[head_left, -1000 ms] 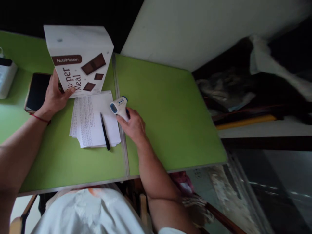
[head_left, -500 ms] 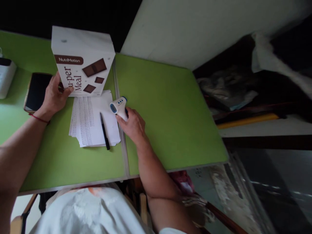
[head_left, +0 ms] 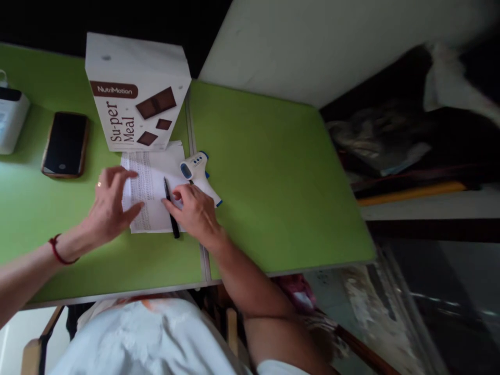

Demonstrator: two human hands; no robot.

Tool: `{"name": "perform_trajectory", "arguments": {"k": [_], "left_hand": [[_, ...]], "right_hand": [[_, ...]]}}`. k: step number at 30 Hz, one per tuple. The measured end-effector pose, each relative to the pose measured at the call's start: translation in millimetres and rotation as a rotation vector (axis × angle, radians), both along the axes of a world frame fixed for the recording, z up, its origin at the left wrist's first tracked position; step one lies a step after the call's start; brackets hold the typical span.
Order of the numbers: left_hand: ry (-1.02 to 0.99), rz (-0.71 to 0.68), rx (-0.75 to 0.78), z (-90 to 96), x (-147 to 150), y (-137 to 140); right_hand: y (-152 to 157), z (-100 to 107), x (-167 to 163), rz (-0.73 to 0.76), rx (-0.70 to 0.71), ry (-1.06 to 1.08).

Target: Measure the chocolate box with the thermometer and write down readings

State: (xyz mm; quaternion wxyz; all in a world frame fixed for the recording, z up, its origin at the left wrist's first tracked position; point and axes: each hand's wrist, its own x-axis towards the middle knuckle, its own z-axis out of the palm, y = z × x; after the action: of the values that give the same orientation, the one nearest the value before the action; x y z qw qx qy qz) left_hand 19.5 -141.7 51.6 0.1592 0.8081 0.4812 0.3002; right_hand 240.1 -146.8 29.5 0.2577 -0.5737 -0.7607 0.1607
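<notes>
You wear a small gold-coloured ring [head_left: 99, 184] on your left hand [head_left: 110, 204], a dark red bracelet [head_left: 58, 254] at its wrist; white garment [head_left: 152, 338] creased, with orange patch [head_left: 147, 303]; right sleeve [head_left: 279, 367] white, short

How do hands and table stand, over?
Left hand open over papers. Right hand at pen, grip unclear. Thermometer lying beside it. Box standing by papers' far edge.

- On the surface [head_left: 273, 182], the box [head_left: 152, 117] stands behind the papers [head_left: 155, 177].
- The pen [head_left: 174, 227] lies on the papers, toward their right side.
- The thermometer [head_left: 196, 165] lies right of the pen.
- The phone [head_left: 65, 143] lies left of the box.
- A device [head_left: 10, 125] sits left of the phone.
</notes>
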Motion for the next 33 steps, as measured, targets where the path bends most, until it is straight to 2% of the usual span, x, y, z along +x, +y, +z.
{"name": "perform_trajectory", "arguments": {"k": [3, 6, 10, 13, 15, 17, 21, 25, 29, 33], "left_hand": [[0.188, -0.140, 0.059, -8.5, 2, -21], [0.248, -0.248, 0.097, -12.8, -1, -25], [0.276, -0.288, 0.081, -15.3, -7, -20], [0.297, -0.297, 0.101, -16.2, -9, -19], [0.304, -0.304, 0.113, -16.1, -9, -19], [0.321, -0.309, 0.120, -16.0, -8, -19], [0.328, -0.312, 0.163, -16.5, -7, -20], [0.334, -0.316, 0.227, -17.1, -7, -21], [0.355, -0.318, 0.272, -15.9, -6, -22], [0.336, -0.359, 0.298, -14.6, -5, -22]], "right_hand": [[-2, -3, -7, -0.013, -0.025, -0.040], [1, -1, -6, 0.004, -0.013, 0.032], [3, 5, 4, 0.083, -0.001, 0.328], [1, 4, 8, 0.128, -0.072, 0.563], [-2, 0, 6, 0.128, -0.137, 0.667], [-7, -2, 2, 0.085, -0.144, 0.724], [-15, 3, -6, -0.019, -0.070, 0.735], [-17, 9, -9, 0.106, -0.137, 0.777], [-15, 0, -12, 0.106, -0.191, 0.807], [-13, -12, -16, 0.027, -0.144, 0.690]]}}
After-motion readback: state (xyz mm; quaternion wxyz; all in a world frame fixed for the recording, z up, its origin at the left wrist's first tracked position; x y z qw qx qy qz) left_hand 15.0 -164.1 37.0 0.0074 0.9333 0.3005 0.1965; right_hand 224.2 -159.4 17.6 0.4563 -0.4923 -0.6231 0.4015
